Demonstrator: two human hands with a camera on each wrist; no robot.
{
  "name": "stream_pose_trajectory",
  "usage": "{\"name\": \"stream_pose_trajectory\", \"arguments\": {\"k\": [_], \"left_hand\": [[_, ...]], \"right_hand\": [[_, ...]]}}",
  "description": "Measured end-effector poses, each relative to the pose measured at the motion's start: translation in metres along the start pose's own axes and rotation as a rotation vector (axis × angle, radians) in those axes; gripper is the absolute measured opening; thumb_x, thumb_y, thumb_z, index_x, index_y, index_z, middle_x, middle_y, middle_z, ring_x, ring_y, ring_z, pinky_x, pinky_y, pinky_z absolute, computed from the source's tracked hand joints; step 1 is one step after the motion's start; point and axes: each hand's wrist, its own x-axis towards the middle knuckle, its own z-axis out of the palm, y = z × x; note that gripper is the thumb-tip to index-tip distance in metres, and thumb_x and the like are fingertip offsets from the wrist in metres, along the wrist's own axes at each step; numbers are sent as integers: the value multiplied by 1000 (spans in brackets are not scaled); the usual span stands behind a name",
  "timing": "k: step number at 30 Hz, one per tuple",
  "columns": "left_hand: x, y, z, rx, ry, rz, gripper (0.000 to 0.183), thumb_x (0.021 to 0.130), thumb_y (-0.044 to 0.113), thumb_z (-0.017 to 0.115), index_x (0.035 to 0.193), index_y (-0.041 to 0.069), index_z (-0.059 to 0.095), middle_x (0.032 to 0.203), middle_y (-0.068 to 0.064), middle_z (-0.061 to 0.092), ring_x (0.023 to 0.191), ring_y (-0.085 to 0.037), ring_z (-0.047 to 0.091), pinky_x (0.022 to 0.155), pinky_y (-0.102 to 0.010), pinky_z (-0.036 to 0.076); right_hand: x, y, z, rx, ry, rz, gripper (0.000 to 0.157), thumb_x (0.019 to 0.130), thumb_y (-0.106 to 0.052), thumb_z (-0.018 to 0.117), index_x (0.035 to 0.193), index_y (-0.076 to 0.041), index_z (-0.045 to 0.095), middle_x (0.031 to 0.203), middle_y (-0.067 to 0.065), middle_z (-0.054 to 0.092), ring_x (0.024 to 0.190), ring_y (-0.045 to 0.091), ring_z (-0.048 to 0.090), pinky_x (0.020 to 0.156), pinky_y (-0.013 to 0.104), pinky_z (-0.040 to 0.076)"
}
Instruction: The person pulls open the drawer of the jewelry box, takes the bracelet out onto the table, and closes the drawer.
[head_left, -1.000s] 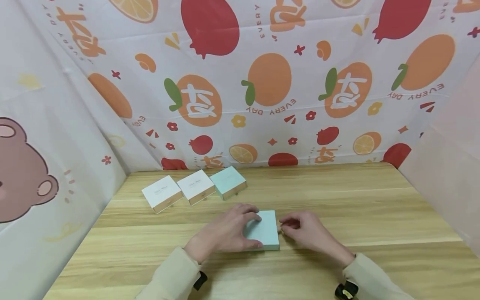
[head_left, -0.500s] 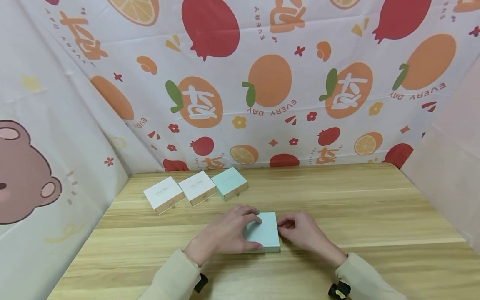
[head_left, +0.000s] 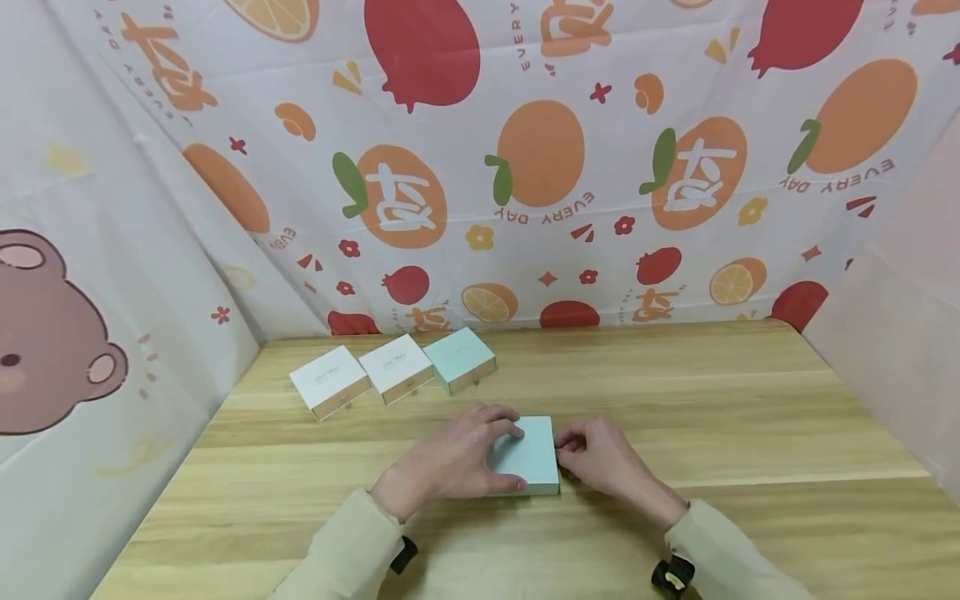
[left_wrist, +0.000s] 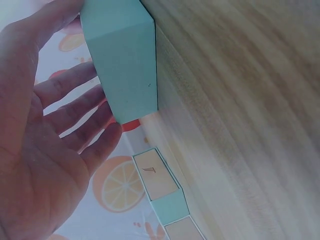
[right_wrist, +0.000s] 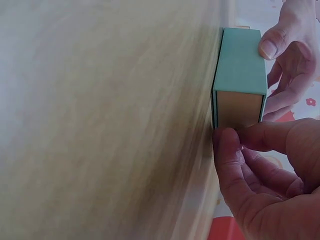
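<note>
A mint-green drawer box (head_left: 531,450) lies on the wooden table, between both hands. My left hand (head_left: 468,454) holds it from the left, thumb along the near side and fingers over the top and far part. In the left wrist view, the left fingers (left_wrist: 75,105) reach along the box's edge. My right hand (head_left: 607,458) is at the box's right end. In the right wrist view, its thumb and index finger (right_wrist: 262,136) pinch together right at the tan drawer front (right_wrist: 239,109). Whatever small tab lies between those fingertips is mostly hidden.
At the back left, two white drawer boxes (head_left: 330,379) (head_left: 396,365) and another mint box (head_left: 461,358) stand in a row, corners close together. A fruit-print cloth (head_left: 540,167) hangs behind the table (head_left: 712,400).
My right hand has moved slightly left, its fingertips now against the box's end, where a small light tab showed in a gap earlier. The left hand keeps its hold.
</note>
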Motion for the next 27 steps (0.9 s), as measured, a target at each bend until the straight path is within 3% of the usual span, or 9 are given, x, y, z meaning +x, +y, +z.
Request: {"name": "stream_pose_trajectory", "arguments": {"k": [8, 27], "left_hand": [[0, 2, -4, -9, -40, -24, 59, 83, 56, 78, 127, 17, 70, 148, -1, 57, 136, -21, 52, 111, -41, 49], [0, 1, -1, 9, -22, -40, 59, 82, 59, 78, 127, 22, 69, 148, 2, 57, 136, -19, 52, 109, -41, 50]], "right_hand": [[2, -8, -7, 17, -31, 9, 9, 87, -2, 69, 90, -6, 77, 72, 0, 69, 65, 10, 61, 57, 22, 49], [-1, -3, -13, -19, -33, 5, 12, 83, 1, 67, 82, -10, 73, 67, -3, 65, 63, 10, 59, 57, 22, 47]]}}
